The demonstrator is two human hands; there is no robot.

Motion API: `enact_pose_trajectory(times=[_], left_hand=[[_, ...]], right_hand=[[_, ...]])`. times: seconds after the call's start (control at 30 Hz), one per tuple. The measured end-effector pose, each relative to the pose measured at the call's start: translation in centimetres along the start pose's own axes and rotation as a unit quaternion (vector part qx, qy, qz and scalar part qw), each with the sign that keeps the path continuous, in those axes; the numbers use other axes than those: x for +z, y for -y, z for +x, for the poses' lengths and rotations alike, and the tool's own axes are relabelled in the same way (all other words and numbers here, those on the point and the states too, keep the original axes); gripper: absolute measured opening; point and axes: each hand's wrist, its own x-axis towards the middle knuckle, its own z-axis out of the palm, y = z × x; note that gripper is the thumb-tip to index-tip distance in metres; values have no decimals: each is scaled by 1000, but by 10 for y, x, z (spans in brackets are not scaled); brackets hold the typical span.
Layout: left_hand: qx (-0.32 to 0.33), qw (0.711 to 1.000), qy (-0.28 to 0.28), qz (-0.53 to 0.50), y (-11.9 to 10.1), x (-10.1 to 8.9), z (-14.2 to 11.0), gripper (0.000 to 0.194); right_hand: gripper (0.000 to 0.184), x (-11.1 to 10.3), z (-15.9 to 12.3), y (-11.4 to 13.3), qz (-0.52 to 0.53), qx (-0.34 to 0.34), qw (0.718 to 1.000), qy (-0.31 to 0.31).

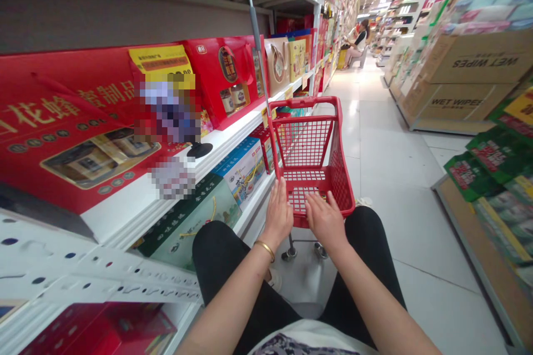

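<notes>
A small red mesh shopping cart stands right in front of me, with a thin grey pole rising from its front left corner. My left hand and my right hand both hold the cart's near rim, fingers stretched forward over the red mesh. A gold bangle circles my left wrist. The cart's wheels show below the hands, close to my black-clad legs. The inside of the cart is mostly hidden by my hands.
White shelves with red and green gift boxes line the left, very close to the cart. A white tiled aisle floor runs ahead. Green packets and wet wipes cartons stand on the right. A seated person is far ahead.
</notes>
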Motion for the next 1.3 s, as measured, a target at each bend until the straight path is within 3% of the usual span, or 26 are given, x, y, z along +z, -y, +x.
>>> enact_pose_trajectory(times=[0.13,0.27,0.37,0.5,0.63,0.7,0.8,0.97,1.17,1.3], left_hand=[[-9,1000,-2,11,-14,7,-3,80],[-14,1000,-12,16,-20,15,-4,78],[-5,999,-6,34,-18,11,-3,75],[15,996,24,81,-20,-1,0,65],[21,995,32,95,-28,-1,2,58],[20,995,34,88,-30,2,3,57],[24,996,32,74,-27,6,2,56],[44,997,36,61,-18,3,0,60],[53,997,46,45,-27,5,1,65],[54,997,36,28,-33,10,0,70]], right_hand=[[33,-13,-7,-25,-13,12,999,-39],[34,-4,3,-5,-16,11,999,-37],[35,1,7,10,-5,-17,1000,-18],[36,-11,0,-3,-4,-28,999,-16],[38,-19,-8,-20,-30,53,996,-60],[40,-13,-8,-16,-21,62,996,-63],[42,1,-4,1,16,19,998,-50],[46,5,0,8,52,-32,998,-35],[44,-11,-11,-26,18,36,997,-71],[47,-3,-8,-15,18,16,997,-66]])
